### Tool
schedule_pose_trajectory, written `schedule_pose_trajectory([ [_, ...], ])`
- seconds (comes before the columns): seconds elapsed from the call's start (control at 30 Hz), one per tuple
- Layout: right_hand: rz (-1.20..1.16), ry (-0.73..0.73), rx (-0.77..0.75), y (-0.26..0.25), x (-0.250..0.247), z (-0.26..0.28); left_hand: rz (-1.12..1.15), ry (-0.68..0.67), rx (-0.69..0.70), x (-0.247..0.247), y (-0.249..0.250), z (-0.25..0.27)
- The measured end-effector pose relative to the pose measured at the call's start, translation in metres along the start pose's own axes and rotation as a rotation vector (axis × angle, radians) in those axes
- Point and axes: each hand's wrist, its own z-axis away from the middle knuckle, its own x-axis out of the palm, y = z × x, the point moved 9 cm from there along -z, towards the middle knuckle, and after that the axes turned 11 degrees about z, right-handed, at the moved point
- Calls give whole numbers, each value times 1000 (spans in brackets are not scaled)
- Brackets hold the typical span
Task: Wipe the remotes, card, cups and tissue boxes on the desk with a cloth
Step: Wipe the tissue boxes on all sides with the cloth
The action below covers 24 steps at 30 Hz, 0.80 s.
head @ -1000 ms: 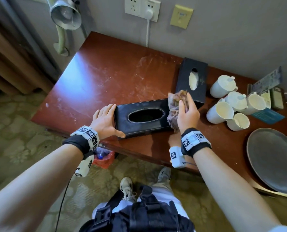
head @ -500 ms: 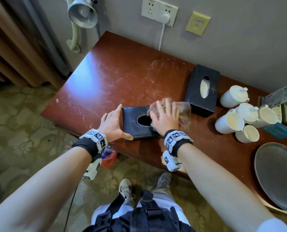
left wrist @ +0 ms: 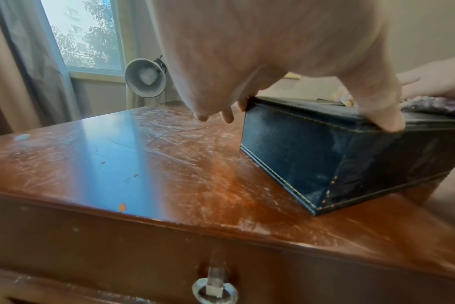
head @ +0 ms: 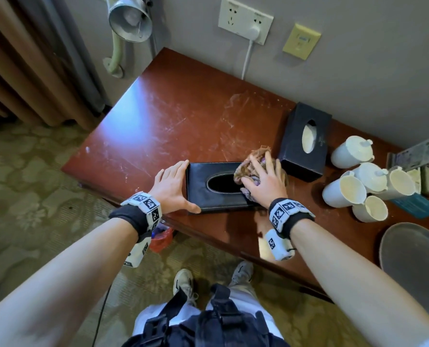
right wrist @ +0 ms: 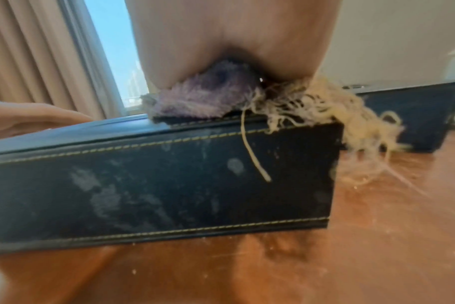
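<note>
Flat tissue box (head: 218, 187) lies centre frame near the table (head: 173, 121) front edge. Cloth (head: 246, 169) sits on its right top; right hand (head: 263, 179) presses it with fingers (head: 257, 162) spread flat. Left hand (head: 170, 187) braces the box's left end, fingers straight and together, thumb along the front. To wipe well: keep that brace firm, sweep across the top, skirt the oval slot, then do the smudged front. Second tissue box (head: 304, 141) and cups (head: 358, 179) right of centre.

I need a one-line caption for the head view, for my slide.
Right hand presses a cloth on a black tissue box; left hand steadies it.
</note>
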Motion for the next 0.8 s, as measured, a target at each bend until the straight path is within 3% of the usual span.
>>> schedule_pose_trajectory([
  [0.33, -151, 198, -75, 6, -32, 34, -3, 2, -1, -5, 5, -1],
  [0.43, -269, 404, -108, -16, -70, 31, 6, -2, 4, -5, 5, -3],
  [0.5, -288, 463, -157, -44, -84, 22, 19, -3, -3, -5, 5, -2],
  [0.63, -163, 97, -298, -108, -31, 2, 53, -1, -19, -3, 1, 0],
  [0.8, 5, 74, -381, -139, 3, 15, 68, 10, -8, -1, -2, -1],
])
